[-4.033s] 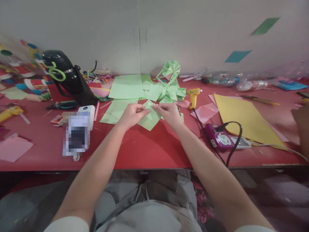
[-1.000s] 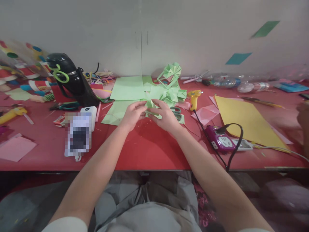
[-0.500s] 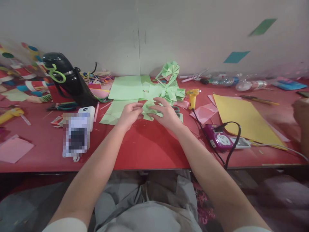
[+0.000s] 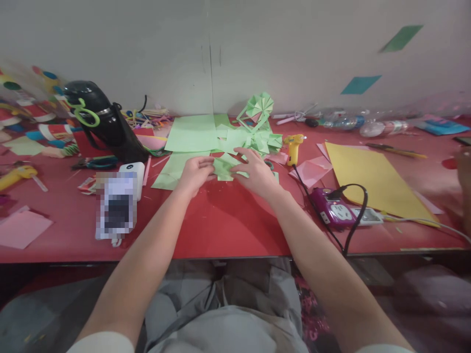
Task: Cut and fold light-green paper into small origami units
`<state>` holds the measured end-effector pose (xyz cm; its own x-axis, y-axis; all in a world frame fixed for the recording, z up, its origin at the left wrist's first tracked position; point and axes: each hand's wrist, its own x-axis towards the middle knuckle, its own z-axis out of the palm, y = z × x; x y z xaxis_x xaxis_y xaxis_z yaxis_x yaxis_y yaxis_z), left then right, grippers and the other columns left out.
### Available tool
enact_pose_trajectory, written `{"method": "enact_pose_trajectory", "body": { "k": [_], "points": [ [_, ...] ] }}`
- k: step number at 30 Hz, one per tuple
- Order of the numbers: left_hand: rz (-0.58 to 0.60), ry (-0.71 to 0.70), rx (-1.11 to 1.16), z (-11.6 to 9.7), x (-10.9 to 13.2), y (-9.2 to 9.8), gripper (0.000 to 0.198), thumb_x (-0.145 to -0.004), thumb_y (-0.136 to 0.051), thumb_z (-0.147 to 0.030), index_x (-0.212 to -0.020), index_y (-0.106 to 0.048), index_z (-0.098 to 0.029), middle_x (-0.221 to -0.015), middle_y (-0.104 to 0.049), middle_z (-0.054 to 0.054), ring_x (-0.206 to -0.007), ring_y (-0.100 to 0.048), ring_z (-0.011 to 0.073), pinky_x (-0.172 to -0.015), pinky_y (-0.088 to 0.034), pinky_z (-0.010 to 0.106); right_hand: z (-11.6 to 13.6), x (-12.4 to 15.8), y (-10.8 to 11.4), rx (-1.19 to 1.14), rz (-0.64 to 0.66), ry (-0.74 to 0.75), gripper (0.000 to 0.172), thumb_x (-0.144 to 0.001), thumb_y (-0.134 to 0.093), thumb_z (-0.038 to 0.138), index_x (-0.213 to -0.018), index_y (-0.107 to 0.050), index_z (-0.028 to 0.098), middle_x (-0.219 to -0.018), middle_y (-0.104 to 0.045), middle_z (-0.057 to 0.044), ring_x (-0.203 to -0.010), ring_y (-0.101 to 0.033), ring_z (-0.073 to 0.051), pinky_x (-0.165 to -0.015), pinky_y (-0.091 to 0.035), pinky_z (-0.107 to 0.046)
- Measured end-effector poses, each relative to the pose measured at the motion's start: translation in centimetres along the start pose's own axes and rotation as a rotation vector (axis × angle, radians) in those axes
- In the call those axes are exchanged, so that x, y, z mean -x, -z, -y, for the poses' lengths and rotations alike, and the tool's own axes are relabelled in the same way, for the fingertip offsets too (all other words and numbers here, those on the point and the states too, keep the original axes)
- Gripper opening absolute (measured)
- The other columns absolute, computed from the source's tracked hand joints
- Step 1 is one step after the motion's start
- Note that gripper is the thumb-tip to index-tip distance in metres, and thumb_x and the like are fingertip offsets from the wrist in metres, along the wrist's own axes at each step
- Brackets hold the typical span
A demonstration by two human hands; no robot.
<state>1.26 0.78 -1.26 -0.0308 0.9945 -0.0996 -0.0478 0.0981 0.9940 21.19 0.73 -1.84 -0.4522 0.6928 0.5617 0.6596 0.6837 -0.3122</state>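
A small folded piece of light green paper [image 4: 223, 168] lies pressed on the red table [image 4: 221, 220] between my two hands. My left hand [image 4: 194, 173] pinches its left edge with curled fingers. My right hand [image 4: 255, 171] rests over its right side, fingers bent down onto the paper. Just behind them lies a heap of folded green paper shapes [image 4: 257, 139] with a fan-like green piece [image 4: 259, 105] standing on top. Flat green sheets [image 4: 191, 133] spread out to the left of the heap.
A black helmet [image 4: 99, 117], a white device [image 4: 130, 174] and a blurred card [image 4: 117, 206] sit left. A yellow glue gun [image 4: 293, 147], pink paper [image 4: 312, 171], a purple power strip [image 4: 336, 212] with black cable and a yellow sheet [image 4: 371, 179] lie right. Another person's hand [image 4: 464, 166] shows at far right.
Four seconds ago I held the green piece raised between both hands as a larger flat shape. It is now folded smaller and pressed onto the table, my hands slightly farther back.
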Motion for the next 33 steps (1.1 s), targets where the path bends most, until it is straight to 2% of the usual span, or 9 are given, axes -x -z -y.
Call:
{"method": "enact_pose_trajectory", "body": {
  "k": [3, 6, 10, 14, 17, 20, 23, 29, 33],
  "points": [
    [-0.032, -0.037, -0.040, 0.1, -0.1, 0.2, 0.033, -0.071, -0.062, -0.006, -0.102, -0.066, -0.012, -0.103, -0.071, 0.012, -0.090, -0.070, 0.0198, -0.079, -0.061, 0.034, 0.3, 0.2, -0.1, 0.056, 0.097, -0.031, 0.027, -0.088, -0.056, 0.012, -0.094, -0.078, 0.026, -0.142, -0.053, -0.009, -0.129, -0.049, -0.032, -0.099, -0.052, -0.052],
    [0.002, -0.087, -0.072, 0.4, 0.1, -0.1, 0.036, -0.069, -0.062, -0.004, -0.103, -0.066, -0.013, -0.108, -0.069, 0.012, -0.094, -0.068, 0.0209, -0.077, -0.061, 0.034, 0.8, 0.2, -0.7, 0.076, 0.174, -0.111, 0.041, -0.086, -0.047, 0.004, -0.109, -0.075, 0.023, -0.143, -0.052, -0.012, -0.130, -0.050, -0.032, -0.096, -0.054, -0.050],
    [0.037, -0.098, -0.070, 0.6, 0.4, -0.7, 0.038, -0.066, -0.061, -0.004, -0.102, -0.065, -0.014, -0.113, -0.066, 0.011, -0.096, -0.065, 0.0203, -0.075, -0.062, 0.033, 1.3, 0.0, -1.1, -0.021, 0.195, -0.138, 0.041, -0.086, -0.042, 0.005, -0.115, -0.068, 0.016, -0.138, -0.056, -0.017, -0.126, -0.056, -0.030, -0.101, -0.051, -0.047],
    [0.042, -0.031, -0.006, 0.1, 0.8, -1.3, 0.035, -0.066, -0.058, 0.000, -0.097, -0.059, -0.014, -0.104, -0.065, 0.008, -0.088, -0.065, 0.0171, -0.077, -0.061, 0.035, 1.8, -0.2, -1.0, -0.131, 0.040, -0.162, 0.023, -0.088, -0.046, 0.015, -0.103, -0.063, 0.016, -0.137, -0.055, -0.018, -0.117, -0.060, -0.029, -0.096, -0.052, -0.045],
    [0.058, 0.024, 0.081, -0.1, 1.1, -1.8, 0.035, -0.066, -0.057, 0.004, -0.095, -0.054, -0.015, -0.090, -0.065, 0.004, -0.079, -0.066, 0.0152, -0.081, -0.060, 0.039, 1.7, -0.3, -1.2, -0.148, -0.099, -0.219, 0.017, -0.086, -0.050, 0.016, -0.101, -0.056, 0.020, -0.124, -0.060, -0.015, -0.104, -0.062, -0.026, -0.085, -0.054, -0.042],
    [0.107, 0.019, 0.092, 0.1, 1.3, -2.3, 0.040, -0.067, -0.058, 0.004, -0.102, -0.054, -0.015, -0.085, -0.067, 0.004, -0.075, -0.067, 0.0153, -0.080, -0.060, 0.039, 1.2, -0.4, -1.6, -0.174, -0.181, -0.272, 0.018, -0.084, -0.051, 0.015, -0.100, -0.051, 0.022, -0.103, -0.063, -0.009, -0.096, -0.060, -0.023, -0.083, -0.053, -0.039],
    [0.143, -0.010, 0.054, 0.6, 1.4, -2.5, 0.048, -0.068, -0.058, 0.002, -0.112, -0.057, -0.014, -0.091, -0.071, 0.007, -0.078, -0.069, 0.0171, -0.079, -0.060, 0.037, 0.5, -0.5, -1.9, -0.231, -0.213, -0.332, 0.032, -0.079, -0.055, 0.013, -0.110, -0.051, 0.022, -0.103, -0.063, -0.009, -0.090, -0.061, -0.021, -0.078, -0.053, -0.036],
    [0.223, -0.182, -0.154, 1.3, 1.4, -2.3, 0.051, -0.070, -0.060, -0.003, -0.119, -0.065, -0.014, -0.097, -0.074, 0.011, -0.085, -0.071, 0.0219, -0.080, -0.059, 0.037, 0.3, -0.5, -1.3, -0.081, -0.080, -0.320, 0.033, -0.074, -0.054, 0.010, -0.102, -0.068, 0.020, -0.098, -0.068, -0.009, -0.083, -0.062, -0.022, -0.072, -0.051, -0.034],
    [0.234, -0.137, -0.088, 1.0, 1.7, -2.4, 0.040, -0.073, -0.060, -0.007, -0.112, -0.070, -0.014, -0.094, -0.073, 0.009, -0.089, -0.070, 0.0228, -0.080, -0.061, 0.038, 0.8, -0.4, -0.9, 0.172, -0.007, -0.256, 0.025, -0.077, -0.052, 0.009, -0.087, -0.071, 0.022, -0.090, -0.069, -0.007, -0.086, -0.061, -0.024, -0.066, -0.044, -0.032]
  ]
}}
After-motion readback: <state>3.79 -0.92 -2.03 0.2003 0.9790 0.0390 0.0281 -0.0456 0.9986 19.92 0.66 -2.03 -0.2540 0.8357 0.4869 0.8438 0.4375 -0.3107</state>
